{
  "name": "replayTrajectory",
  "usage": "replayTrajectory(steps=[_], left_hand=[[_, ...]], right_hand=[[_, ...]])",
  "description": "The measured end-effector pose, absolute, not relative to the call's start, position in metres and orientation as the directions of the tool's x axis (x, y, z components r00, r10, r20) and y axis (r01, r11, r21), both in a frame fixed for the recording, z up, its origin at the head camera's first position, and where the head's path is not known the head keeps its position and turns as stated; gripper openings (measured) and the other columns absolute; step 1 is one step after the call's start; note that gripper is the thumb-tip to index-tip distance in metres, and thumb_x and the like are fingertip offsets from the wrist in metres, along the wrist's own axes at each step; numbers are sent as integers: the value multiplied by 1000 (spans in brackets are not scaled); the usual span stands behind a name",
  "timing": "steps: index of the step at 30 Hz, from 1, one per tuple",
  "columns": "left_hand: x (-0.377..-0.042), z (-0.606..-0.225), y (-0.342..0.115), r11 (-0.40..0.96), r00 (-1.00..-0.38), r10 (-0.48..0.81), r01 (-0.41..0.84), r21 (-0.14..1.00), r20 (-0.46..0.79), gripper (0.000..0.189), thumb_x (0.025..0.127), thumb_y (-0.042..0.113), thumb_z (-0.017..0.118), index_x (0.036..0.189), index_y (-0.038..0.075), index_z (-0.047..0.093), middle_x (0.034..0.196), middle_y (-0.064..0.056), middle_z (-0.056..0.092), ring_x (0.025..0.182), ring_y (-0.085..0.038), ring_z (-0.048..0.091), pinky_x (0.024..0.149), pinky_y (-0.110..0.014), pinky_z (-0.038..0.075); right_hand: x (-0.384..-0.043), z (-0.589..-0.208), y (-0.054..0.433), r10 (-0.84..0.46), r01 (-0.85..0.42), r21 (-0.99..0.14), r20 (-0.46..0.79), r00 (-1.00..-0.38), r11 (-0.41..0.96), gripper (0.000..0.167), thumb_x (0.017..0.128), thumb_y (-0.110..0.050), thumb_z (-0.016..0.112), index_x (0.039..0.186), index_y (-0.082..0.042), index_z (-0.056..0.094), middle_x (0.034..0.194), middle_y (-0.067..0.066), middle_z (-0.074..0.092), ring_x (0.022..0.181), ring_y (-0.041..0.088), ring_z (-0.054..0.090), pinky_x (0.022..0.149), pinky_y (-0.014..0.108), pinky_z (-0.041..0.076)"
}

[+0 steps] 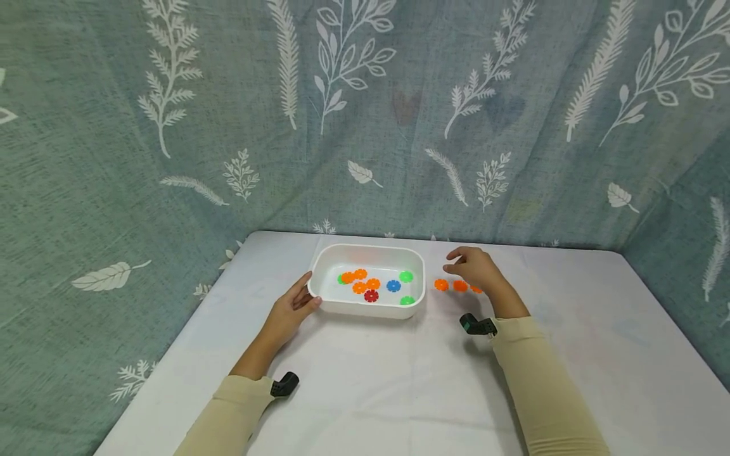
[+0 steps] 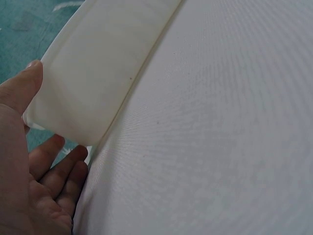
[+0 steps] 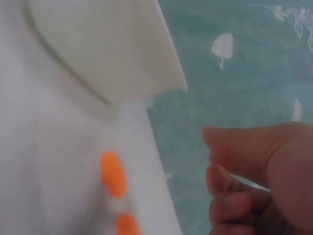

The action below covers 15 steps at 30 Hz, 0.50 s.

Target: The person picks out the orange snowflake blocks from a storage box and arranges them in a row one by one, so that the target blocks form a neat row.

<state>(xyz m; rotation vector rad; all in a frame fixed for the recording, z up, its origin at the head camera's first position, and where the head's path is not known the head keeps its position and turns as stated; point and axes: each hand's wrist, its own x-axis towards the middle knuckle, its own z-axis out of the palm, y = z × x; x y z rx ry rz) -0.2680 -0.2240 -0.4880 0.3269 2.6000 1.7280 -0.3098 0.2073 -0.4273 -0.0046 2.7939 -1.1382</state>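
A white plastic tub stands on the table, holding several notched flower-shaped discs. Among them are orange discs, green discs, a blue disc and a red disc. My left hand holds the tub's near left corner; in the left wrist view the thumb lies against its wall. Right of the tub, three orange discs lie in a row, the farthest right partly behind my wrist. My right hand hovers above them, fingers loosely bent, with nothing visible between thumb and forefinger.
White cloth covers the table. Behind it hangs a green curtain with white leaf prints, close to the table's back edge. A black wrist camera sits on the left sleeve and another black camera on the right.
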Motion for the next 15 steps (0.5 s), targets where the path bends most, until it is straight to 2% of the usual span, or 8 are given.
replayTrajectory(steps=[11,15], left_hand=[[-270,-491,-224,383,-978,172,178,907,120,75,91,32,71,154,27,31,142,-9,51,126,-24,52,103,-42,43],[-270,-491,-224,381,-978,170,178,907,121,74,90,34,72,153,29,32,142,-8,51,126,-24,51,103,-41,43]], right_hand=[[-315,-413,162,-131,-17,-736,-97,-987,677,37,92,-30,69,123,-12,63,103,9,63,94,31,61,75,38,53],[-315,-408,152,-169,-55,-741,-80,-982,670,39,92,-29,69,125,-10,63,101,8,63,94,31,61,74,37,52]])
